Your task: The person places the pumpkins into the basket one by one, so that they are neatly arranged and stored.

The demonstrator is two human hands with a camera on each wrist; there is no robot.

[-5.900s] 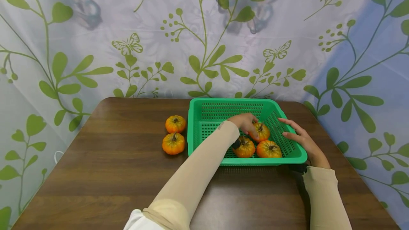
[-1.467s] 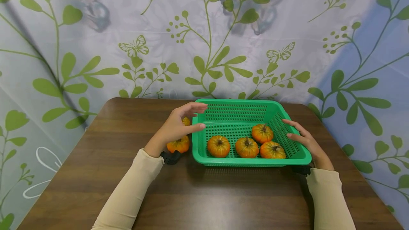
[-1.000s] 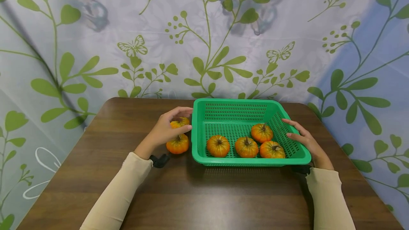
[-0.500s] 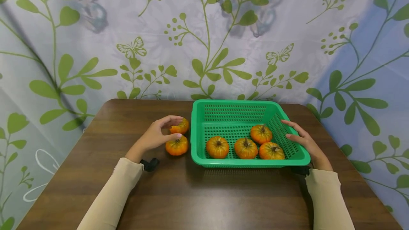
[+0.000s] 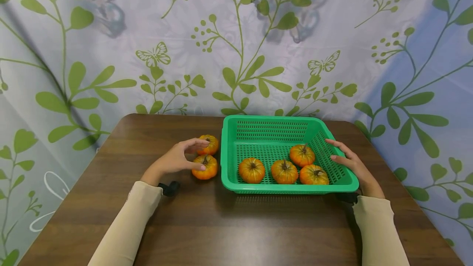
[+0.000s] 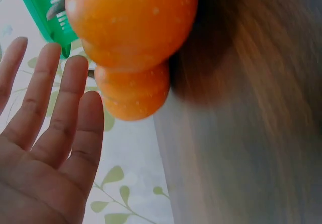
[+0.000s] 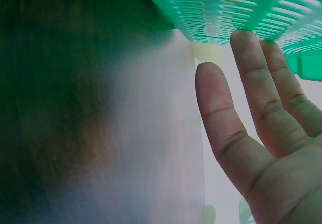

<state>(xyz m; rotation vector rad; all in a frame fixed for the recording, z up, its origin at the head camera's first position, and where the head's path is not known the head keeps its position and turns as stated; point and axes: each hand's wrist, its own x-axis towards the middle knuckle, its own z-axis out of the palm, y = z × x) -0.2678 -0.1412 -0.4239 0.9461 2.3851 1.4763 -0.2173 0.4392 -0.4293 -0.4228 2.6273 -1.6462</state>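
Two small orange pumpkins stand on the table to the left of the green basket (image 5: 288, 188): a nearer pumpkin (image 5: 207, 170) and a farther pumpkin (image 5: 212, 144). My left hand (image 5: 176, 158) is spread over their left side, thumb and fingers apart, gripping nothing. The left wrist view shows its fingers (image 6: 65, 103) straight, beside the pumpkins (image 6: 133, 22). My right hand (image 5: 354, 166) is at the basket's right rim, its index finger and thumb reaching over it. In the right wrist view, straight fingers (image 7: 251, 73) lie by the basket's slotted outer wall (image 7: 216, 12); contact is unclear.
Inside the basket, one pumpkin (image 5: 252, 170) sits at the left; beside it are a middle pumpkin (image 5: 284, 172), a right pumpkin (image 5: 314, 175) and a back pumpkin (image 5: 302, 155). The brown table (image 5: 236, 233) ends at a leaf-patterned curtain (image 5: 184, 44).
Earlier my left hand was inside the basket; a pumpkin now sits at its left side. Since then that hand has moved left and nearer, over the table pumpkins. My right hand stays at the rim.
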